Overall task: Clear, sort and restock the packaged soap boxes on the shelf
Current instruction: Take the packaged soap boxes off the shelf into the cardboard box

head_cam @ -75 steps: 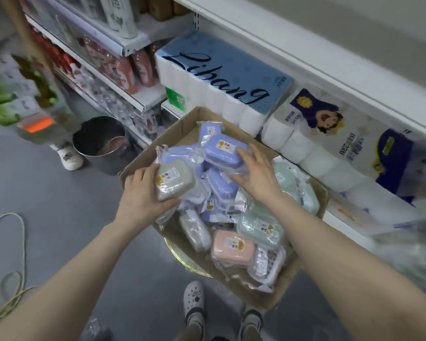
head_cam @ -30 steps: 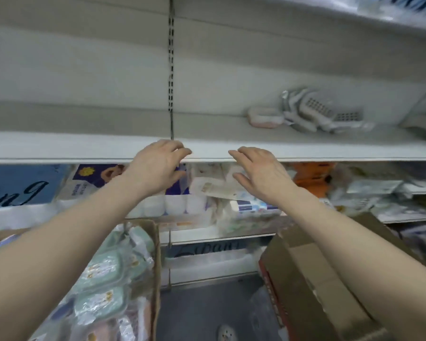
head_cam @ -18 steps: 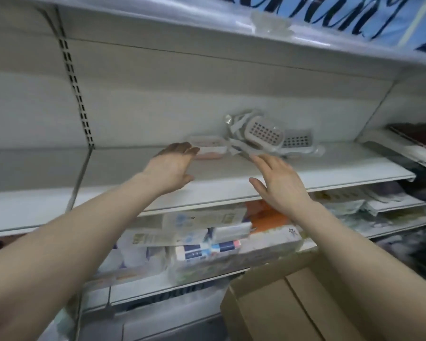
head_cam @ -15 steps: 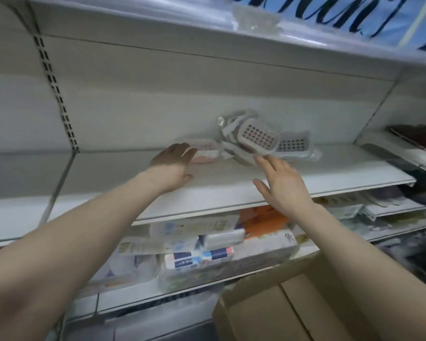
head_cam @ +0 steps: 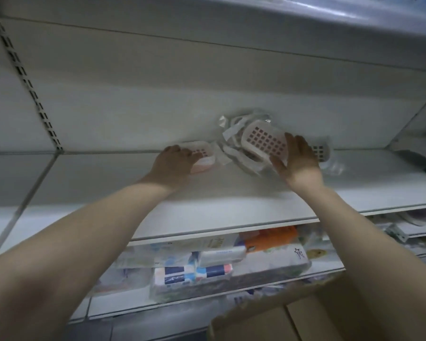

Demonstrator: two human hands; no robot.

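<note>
On the white middle shelf point(head_cam: 231, 205), near its back wall, lies a small heap of plastic-wrapped soap boxes. A pink soap box point(head_cam: 205, 158) lies at the heap's left end; my left hand point(head_cam: 176, 161) covers its left part, fingers bent over its top. A white soap box with a grid lid point(head_cam: 263, 141) leans tilted in the middle. My right hand point(head_cam: 298, 162) touches its right side with straight fingers and spread thumb. Behind that hand another grid-lid box point(head_cam: 320, 151) is partly hidden.
The shelf below holds wrapped tissue packs point(head_cam: 194, 274) and an orange pack point(head_cam: 271, 238). A brown cardboard box point(head_cam: 268, 321) stands open at the bottom right. An upper shelf edge point(head_cam: 330, 18) overhangs. More goods lie at the far right, blurred.
I turned from the carton of wrapped soap boxes up to the shelf. Both hands reached deeper over it; the left now lies on the pink box and the right touches the grid-lid box.
</note>
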